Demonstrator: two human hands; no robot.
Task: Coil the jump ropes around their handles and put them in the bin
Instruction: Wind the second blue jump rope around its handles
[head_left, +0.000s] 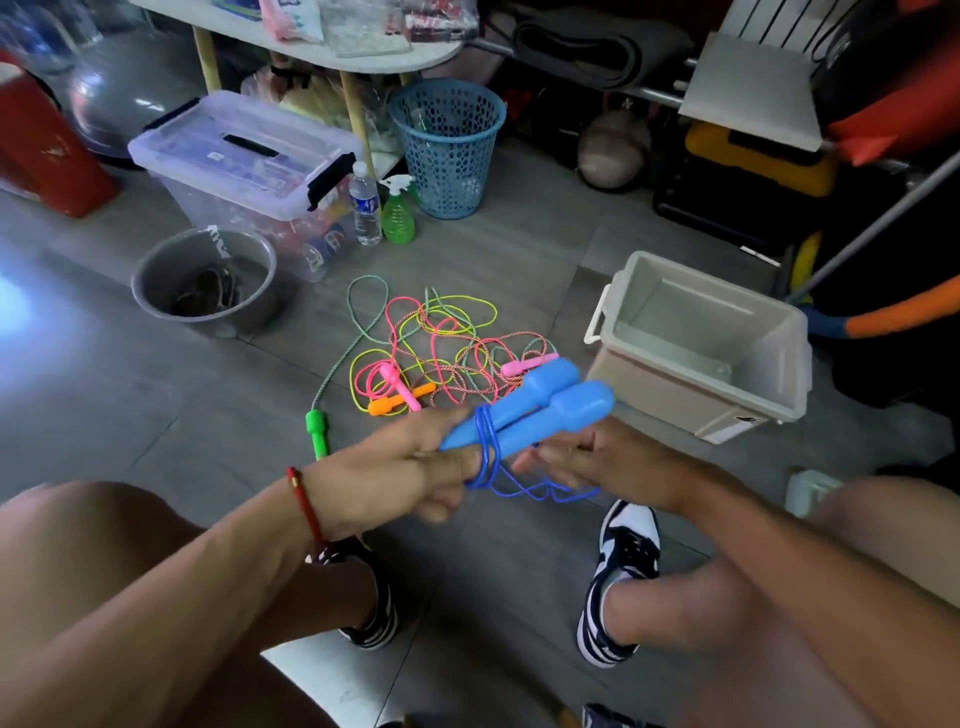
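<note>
Far left on the floor: a metal bowl (202, 283) with something dark inside, not part of the job. Nearer, left hand (400, 467) closed around the narrow ends of the paired blue handles (524, 410), fat ends pointing far and right. Only a few turns of blue rope (488, 447) wound around the handles just beside the fingers, with loose slack drooping below toward the right hand (597, 457). Right hand partly open under the handles, fingers seemingly guiding the slack, though hard to tell whether actually pinching it. Behind the hands, in the middle of the floor, a tangled heap of ropes (431, 353) in pink, yellow and green, handles mixed in, a green handle (317, 431) lying at the near left edge, none coiled. To the right, the beige bin (696, 343) open and apparently bare inside. Judged so: first rope barely begun, nothing binned, most work ahead.
</note>
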